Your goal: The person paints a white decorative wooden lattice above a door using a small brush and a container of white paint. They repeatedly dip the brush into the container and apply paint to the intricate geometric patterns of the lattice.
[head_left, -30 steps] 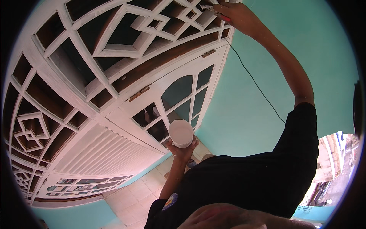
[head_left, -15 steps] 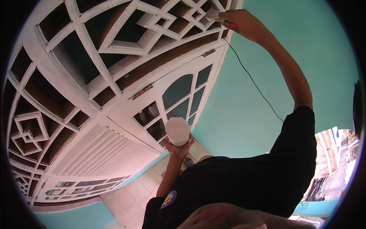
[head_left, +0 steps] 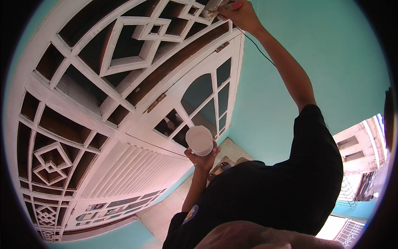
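Observation:
My left hand (head_left: 203, 159) is wrapped around a pale cup (head_left: 199, 140), held upright at chest height; its whitish contents look like paint. High up at the top of the picture, my right hand (head_left: 243, 18) grips a paintbrush with a red handle (head_left: 235, 6). The paint-covered bristles (head_left: 209, 13) are at the far end of a white wooden lattice (head_left: 126, 66) with diamond shapes; I cannot tell whether they touch the wood. White covers the lattice's front bars, while brown shows on inner sides of its openings.
Below the lattice is a white door (head_left: 172, 101) with glass panes and rusty hinges (head_left: 156, 103). A louvred panel (head_left: 128, 168) continues to the left. A dark cable (head_left: 259, 50) hangs against the turquoise wall (head_left: 298, 37). Floor tiles (head_left: 174, 203) and sandalled feet (head_left: 224, 165) show below.
The whole view has shifted. My right hand has turned at the wrist, so the red handle now shows above the fingers instead of below. My left hand still holds the cup.

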`<control>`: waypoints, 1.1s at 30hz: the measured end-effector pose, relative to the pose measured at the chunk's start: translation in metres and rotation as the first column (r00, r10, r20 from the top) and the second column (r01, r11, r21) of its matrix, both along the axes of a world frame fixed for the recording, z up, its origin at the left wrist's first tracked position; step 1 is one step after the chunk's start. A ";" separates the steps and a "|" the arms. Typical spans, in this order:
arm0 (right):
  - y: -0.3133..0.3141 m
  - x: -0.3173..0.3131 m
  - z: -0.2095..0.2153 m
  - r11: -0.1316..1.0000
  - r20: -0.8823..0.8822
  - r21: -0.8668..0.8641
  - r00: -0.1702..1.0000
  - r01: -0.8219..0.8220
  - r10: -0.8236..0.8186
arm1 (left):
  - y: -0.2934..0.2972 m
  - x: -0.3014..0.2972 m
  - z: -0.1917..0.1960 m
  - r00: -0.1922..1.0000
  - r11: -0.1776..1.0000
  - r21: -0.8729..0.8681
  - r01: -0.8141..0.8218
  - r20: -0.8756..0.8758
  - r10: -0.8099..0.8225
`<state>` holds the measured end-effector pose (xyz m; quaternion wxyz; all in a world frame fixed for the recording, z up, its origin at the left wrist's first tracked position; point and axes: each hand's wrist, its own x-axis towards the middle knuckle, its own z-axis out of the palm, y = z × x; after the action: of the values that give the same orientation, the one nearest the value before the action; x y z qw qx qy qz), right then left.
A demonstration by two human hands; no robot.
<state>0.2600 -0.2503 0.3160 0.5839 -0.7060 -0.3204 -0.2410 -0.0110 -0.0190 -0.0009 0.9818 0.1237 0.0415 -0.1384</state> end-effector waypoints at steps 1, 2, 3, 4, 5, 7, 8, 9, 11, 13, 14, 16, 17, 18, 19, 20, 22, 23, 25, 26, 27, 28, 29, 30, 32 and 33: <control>-0.001 -0.004 0.000 0.999 -0.016 0.040 0.999 -0.028 0.028 | -0.001 -0.002 0.004 0.999 1.000 0.014 -0.014 -0.047 0.015; -0.007 0.002 -0.003 0.981 0.020 0.163 0.995 -0.104 0.102 | 0.001 -0.003 0.003 0.998 0.999 0.038 -0.022 -0.052 0.024; -0.016 0.008 -0.006 0.945 0.061 0.275 0.985 -0.175 0.164 | 0.003 -0.004 0.003 0.998 0.998 0.061 -0.022 -0.058 0.026; -0.021 0.013 -0.009 0.892 0.110 0.379 0.969 -0.247 0.221 | 0.005 -0.003 0.001 1.000 0.995 0.094 -0.016 -0.023 0.018; -0.023 0.021 -0.012 0.917 0.075 0.373 0.990 -0.142 0.123 | 0.007 -0.003 0.001 1.000 0.993 0.114 -0.022 -0.012 0.023; -0.015 0.025 -0.016 0.934 -0.011 0.346 0.996 0.086 -0.088 | 0.005 -0.003 0.009 1.000 0.989 0.144 -0.030 0.006 0.029; -0.005 0.034 -0.020 0.921 -0.117 0.364 0.988 0.141 -0.104 | 0.004 -0.003 0.008 1.000 0.995 0.101 -0.006 0.010 0.005; 0.007 0.031 -0.017 0.941 -0.234 0.272 0.963 0.200 -0.137 | 0.003 -0.003 0.006 1.000 0.996 0.087 -0.004 0.013 0.003; 0.014 0.050 -0.028 0.854 -0.209 0.521 0.972 0.018 0.107 | 0.003 -0.002 0.000 1.000 0.996 0.091 0.005 0.020 -0.007; -0.012 0.048 -0.032 0.918 -0.133 0.395 0.987 -0.033 0.093 | 0.008 -0.007 0.002 1.000 0.996 0.084 -0.012 0.012 0.011; -0.022 0.049 -0.034 0.944 -0.092 0.327 0.992 -0.051 0.086 | 0.009 -0.011 0.006 1.000 0.998 0.057 -0.016 0.001 0.016; -0.013 0.048 -0.028 0.885 -0.174 0.457 0.985 0.091 -0.012 | 0.008 -0.010 0.008 1.000 0.998 0.056 -0.005 -0.013 0.005; -0.004 0.044 -0.026 0.843 -0.226 0.513 0.973 0.163 -0.050 | 0.008 -0.008 0.008 1.000 0.997 0.080 0.001 -0.019 0.001; 0.011 0.015 -0.015 0.897 -0.310 0.347 0.936 0.274 -0.166 | 0.007 -0.008 0.009 1.000 0.996 0.084 0.006 -0.016 -0.005; 0.006 0.012 -0.013 0.920 -0.273 0.326 0.953 0.218 -0.129 | 0.005 -0.007 0.009 1.000 0.998 0.060 0.028 -0.003 -0.028; 0.001 0.011 -0.014 0.939 -0.237 0.303 0.967 0.162 -0.090 | 0.003 -0.003 0.010 0.999 0.998 0.040 0.048 0.014 -0.049; -0.015 0.023 -0.020 0.915 -0.216 0.399 0.976 0.064 0.026 | -0.002 0.001 0.013 0.999 0.997 0.069 0.047 0.003 -0.047; -0.019 0.026 -0.024 0.902 -0.179 0.424 0.984 0.077 0.000 | -0.003 0.002 0.015 0.999 0.996 0.083 0.045 -0.002 -0.045; -0.028 0.026 -0.028 0.879 -0.103 0.466 0.993 0.100 -0.059 | -0.007 0.006 0.017 0.998 0.993 0.103 0.060 -0.018 -0.059; -0.022 0.029 -0.026 0.870 -0.139 0.485 0.990 0.085 -0.019 | -0.009 0.008 0.017 0.998 0.991 0.113 0.067 -0.026 -0.064; -0.014 0.031 -0.024 0.854 -0.182 0.515 0.983 0.076 0.022 | -0.013 0.009 0.019 0.997 0.990 0.120 0.077 -0.017 -0.076; -0.006 0.028 -0.026 0.878 -0.182 0.476 0.982 0.047 0.046 | -0.016 0.011 0.018 0.997 0.989 0.125 0.080 0.002 -0.081; -0.001 0.024 -0.030 0.900 -0.183 0.436 0.981 0.016 0.071 | -0.018 0.012 0.018 0.996 0.988 0.131 0.083 0.020 -0.087; -0.006 0.020 -0.030 0.881 -0.178 0.473 0.978 -0.014 0.111 | -0.019 0.013 0.019 0.996 0.991 0.114 0.075 0.042 -0.080; -0.018 0.017 -0.032 0.845 -0.173 0.528 0.964 -0.083 0.203 | -0.022 0.013 0.016 0.995 0.997 0.058 0.046 0.082 -0.051; -0.019 0.019 -0.032 0.845 -0.122 0.532 0.983 -0.051 0.136 | -0.023 0.015 0.018 0.997 0.997 0.061 0.042 0.062 -0.046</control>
<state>0.2789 -0.2694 0.2835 0.7890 -0.5191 -0.2298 -0.2350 0.0038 -0.0419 0.0172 0.9751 0.1582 0.0119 -0.1547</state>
